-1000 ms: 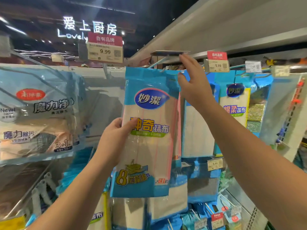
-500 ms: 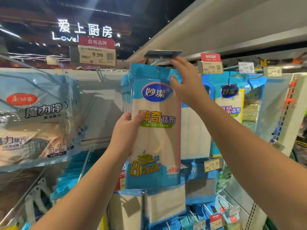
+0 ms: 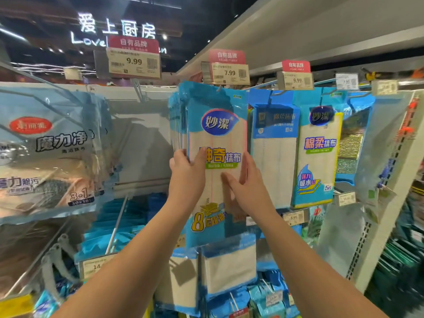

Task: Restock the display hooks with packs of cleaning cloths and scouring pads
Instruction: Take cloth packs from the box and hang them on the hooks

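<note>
While both hands were up on the front cloth pack (image 3: 218,143), I judged the hanging step all but done: the pack's blue header sat at the hook (image 3: 219,89) under the 7.99 price tag (image 3: 226,73), in front of a stack of like packs whose edges showed just left of it. Whether the hole was fully seated on the wire I could not tell. My left hand (image 3: 187,174) gripped the pack's left edge, thumb on the printed face and fingers curled round behind it. My right hand (image 3: 245,180) lay flat on the face just right of that grip, fingers straight and pressing, clasping nothing. Both forearms reached up and forward from below, wrists nearly level and close together. To my mind the next move called for pushing the pack back square against the stack, then letting go on both sides. Right of my pressing hand, a neighbouring pack (image 3: 274,143) hung close, so the push needed to stay straight.
</note>
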A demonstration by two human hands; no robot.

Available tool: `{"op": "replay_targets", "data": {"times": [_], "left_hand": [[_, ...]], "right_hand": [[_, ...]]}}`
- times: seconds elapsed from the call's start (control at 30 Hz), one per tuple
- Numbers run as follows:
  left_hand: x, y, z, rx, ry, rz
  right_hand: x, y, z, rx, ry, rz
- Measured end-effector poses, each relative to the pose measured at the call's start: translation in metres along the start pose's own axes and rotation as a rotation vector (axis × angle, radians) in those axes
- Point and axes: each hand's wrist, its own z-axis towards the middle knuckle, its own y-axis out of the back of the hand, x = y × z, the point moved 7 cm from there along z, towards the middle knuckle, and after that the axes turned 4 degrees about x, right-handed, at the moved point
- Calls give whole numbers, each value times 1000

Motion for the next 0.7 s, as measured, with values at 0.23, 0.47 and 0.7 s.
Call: {"op": "replay_targets", "data": {"times": [0.23,0.47,0.7], "left_hand": [[19,11,-17,-291,-196,517],[54,6,-7,-105,-23,278],[37,20,-11,-6,-26,327]], "right_hand": [[-5,-2,9,-15,-1,-65],[-12,-11,8,-38,-23,-98],[1,-30,1,-16,-101,-230]]}}
